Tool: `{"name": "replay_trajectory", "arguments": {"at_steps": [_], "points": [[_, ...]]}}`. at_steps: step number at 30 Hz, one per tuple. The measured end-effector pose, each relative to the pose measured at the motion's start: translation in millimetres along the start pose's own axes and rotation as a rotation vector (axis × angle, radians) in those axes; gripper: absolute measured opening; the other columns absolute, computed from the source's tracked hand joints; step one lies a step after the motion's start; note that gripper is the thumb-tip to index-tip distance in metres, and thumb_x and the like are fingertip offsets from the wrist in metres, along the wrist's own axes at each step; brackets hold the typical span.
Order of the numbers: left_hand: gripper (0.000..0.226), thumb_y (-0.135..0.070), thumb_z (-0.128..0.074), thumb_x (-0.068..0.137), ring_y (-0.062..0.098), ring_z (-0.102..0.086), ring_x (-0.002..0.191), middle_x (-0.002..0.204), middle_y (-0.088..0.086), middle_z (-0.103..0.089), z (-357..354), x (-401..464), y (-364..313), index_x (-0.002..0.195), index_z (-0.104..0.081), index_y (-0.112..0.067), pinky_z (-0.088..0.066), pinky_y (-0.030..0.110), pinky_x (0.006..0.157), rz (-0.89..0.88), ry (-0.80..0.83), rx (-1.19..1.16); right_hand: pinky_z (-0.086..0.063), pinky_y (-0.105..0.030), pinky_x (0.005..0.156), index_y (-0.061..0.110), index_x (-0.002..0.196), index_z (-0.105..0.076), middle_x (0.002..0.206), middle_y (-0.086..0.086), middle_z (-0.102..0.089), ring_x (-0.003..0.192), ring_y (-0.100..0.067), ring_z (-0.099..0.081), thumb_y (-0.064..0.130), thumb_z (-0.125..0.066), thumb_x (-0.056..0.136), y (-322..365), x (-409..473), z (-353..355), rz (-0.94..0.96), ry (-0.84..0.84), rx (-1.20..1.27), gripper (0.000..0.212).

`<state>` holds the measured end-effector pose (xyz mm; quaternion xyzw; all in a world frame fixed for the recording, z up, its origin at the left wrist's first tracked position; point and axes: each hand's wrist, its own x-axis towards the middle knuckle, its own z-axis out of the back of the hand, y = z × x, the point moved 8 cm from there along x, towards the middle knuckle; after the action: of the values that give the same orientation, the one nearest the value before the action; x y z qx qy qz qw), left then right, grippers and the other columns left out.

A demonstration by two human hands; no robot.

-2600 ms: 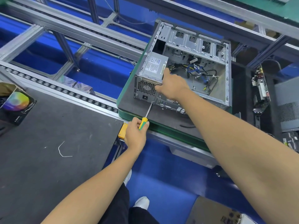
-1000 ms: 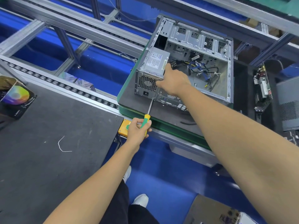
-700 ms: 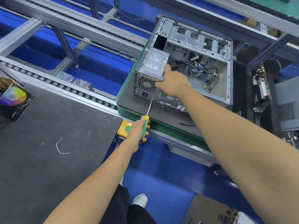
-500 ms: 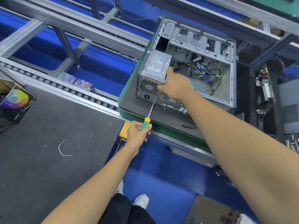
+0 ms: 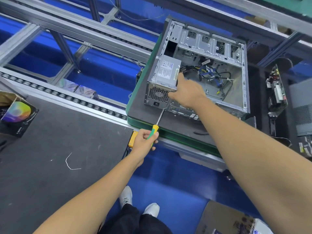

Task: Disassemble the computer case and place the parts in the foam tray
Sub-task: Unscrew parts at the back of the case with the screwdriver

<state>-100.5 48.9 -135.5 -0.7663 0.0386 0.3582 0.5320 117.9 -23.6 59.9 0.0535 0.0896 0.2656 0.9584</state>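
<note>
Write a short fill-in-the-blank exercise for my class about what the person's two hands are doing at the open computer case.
1. The left hand grips a ____ with a yellow and green handle.
2. The tool's tip meets the rear of the computer case, just below the ____.
3. The right hand rests on the ____ near corner of that grey box.
4. Loose cables lie ____ the case.

Missing words: screwdriver; power supply; right; inside

I see the open metal computer case [image 5: 209,71] lying on its side, upper right of frame, with a grey power supply [image 5: 164,78] in its near-left corner.
</note>
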Motion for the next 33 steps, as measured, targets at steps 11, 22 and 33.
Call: {"name": "replay_trajectory", "arguments": {"at_steps": [11,22,33], "points": [[0.038,-0.044,-0.072,0.094,0.012,-0.057,0.075,0.111,0.005,-0.060,-5.3,-1.1,-4.9,0.114,-0.046,-0.023,-0.045,0.021,0.051,0.034,0.044,0.074,-0.026,-0.031,0.048,0.020,0.106,-0.030,0.073,0.001,-0.052,0.062,-0.014,-0.047,0.047,-0.061,0.084,0.5,-0.2,1.4,0.004,-0.027,-0.006,0.047],[0.045,-0.049,-0.035,0.110,0.008,-0.056,0.064,0.087,-0.003,-0.074,-9.2,1.4,-5.3,0.119,-0.067,-0.018,-0.046,0.021,0.050,0.102,0.114,0.071,-0.024,-0.029,0.047,0.019,0.104,-0.032,0.070,0.001,-0.051,0.060,-0.015,-0.046,0.047,-0.061,0.083,-0.3,-1.1,1.0,-0.002,-0.051,-0.012,0.046],[0.022,-0.036,-0.061,0.102,0.000,-0.053,0.056,0.099,0.009,-0.060,-4.7,-9.7,-13.6,0.108,-0.053,-0.016,-0.041,0.022,0.048,-0.128,0.083,0.277,-0.023,-0.029,0.048,0.019,0.105,-0.033,0.070,0.002,-0.051,0.060,-0.012,-0.044,0.048,-0.060,0.082,0.0,-0.8,1.6,0.008,-0.063,-0.014,0.046]]}}
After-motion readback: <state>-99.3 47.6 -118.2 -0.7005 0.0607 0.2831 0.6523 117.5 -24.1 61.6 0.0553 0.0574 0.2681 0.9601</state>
